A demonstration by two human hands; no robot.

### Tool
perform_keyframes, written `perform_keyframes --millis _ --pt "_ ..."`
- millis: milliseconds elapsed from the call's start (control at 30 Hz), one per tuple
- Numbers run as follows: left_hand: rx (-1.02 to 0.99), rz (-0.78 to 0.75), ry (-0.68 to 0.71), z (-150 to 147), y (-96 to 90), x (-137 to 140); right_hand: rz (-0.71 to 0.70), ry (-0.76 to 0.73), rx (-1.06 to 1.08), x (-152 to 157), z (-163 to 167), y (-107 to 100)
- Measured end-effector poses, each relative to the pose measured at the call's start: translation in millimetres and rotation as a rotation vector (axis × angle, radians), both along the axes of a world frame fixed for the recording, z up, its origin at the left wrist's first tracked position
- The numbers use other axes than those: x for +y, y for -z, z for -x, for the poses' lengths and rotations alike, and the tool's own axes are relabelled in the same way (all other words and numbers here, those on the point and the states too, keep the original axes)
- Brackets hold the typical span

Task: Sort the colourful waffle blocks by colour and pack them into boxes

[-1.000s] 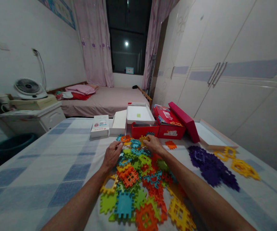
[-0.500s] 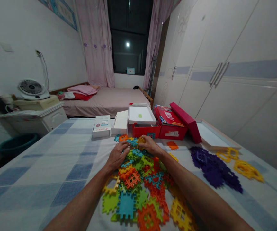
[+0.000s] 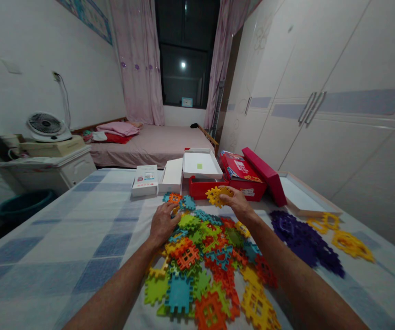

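Observation:
My right hand [image 3: 237,201] is raised above the far right side of the pile, closed on a yellow interlocking plastic block [image 3: 214,196] with notched edges. My left hand [image 3: 164,222] rests at the pile's left edge, fingers slightly bent and apart, its fingertips by a small yellow piece. Between my arms spreads a pile of flat notched blocks: a blue square [image 3: 179,293], a green square [image 3: 156,288], orange window-shaped ones [image 3: 211,311] and a yellow window-shaped one [image 3: 257,305]. An orange block [image 3: 174,198] lies just beyond my left fingers.
Purple blocks [image 3: 302,243] and yellow ring-like pieces [image 3: 352,245] lie to the right. Along the back stand white boxes [image 3: 145,181], an open red box [image 3: 200,188], a larger red box [image 3: 244,183], its leaning lid [image 3: 264,174] and a shallow tray [image 3: 321,211].
My right hand has lifted a yellow block off the far end of the pile and moved to the right. My left hand has drawn back slightly to the left.

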State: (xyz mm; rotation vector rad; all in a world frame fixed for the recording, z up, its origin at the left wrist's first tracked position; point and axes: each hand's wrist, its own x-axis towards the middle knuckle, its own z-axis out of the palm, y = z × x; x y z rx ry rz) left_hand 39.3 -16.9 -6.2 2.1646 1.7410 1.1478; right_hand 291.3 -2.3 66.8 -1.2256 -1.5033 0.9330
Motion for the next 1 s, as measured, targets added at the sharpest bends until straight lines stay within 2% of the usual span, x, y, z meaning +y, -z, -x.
perform_keyframes --millis 133,300,400,533,600,700,833,933,1000 --pt "0.027 0.004 0.03 3 3.0 2 0.117 -0.152 0.186 -8 14 -1" --pt "-0.042 0.02 0.038 3 0.1 0 0.149 -0.203 0.234 -16 28 -6" --pt "-0.212 0.014 0.054 0 -3.9 -2 0.184 -0.234 0.248 -19 33 -6" --pt "-0.55 -0.011 0.092 -1 -9.8 -1 0.233 -0.298 0.29 -21 46 -4" --pt "-0.71 -0.001 0.111 -2 -14.0 -2 0.214 -0.315 0.304 -20 56 -3" --pt "-0.843 0.075 0.158 -5 -21.7 -8 0.14 -0.304 0.253 -18 74 0" --pt "-0.869 0.182 0.186 -7 -29.7 -18 0.115 -0.267 0.143 -19 86 3" --pt "-0.802 0.203 0.16 -4 -32.1 -20 0.094 -0.186 0.088 -33 68 -5" --pt "-0.741 0.17 0.113 0 -31.3 -18 0.033 -0.095 0.076 -48 36 -17"
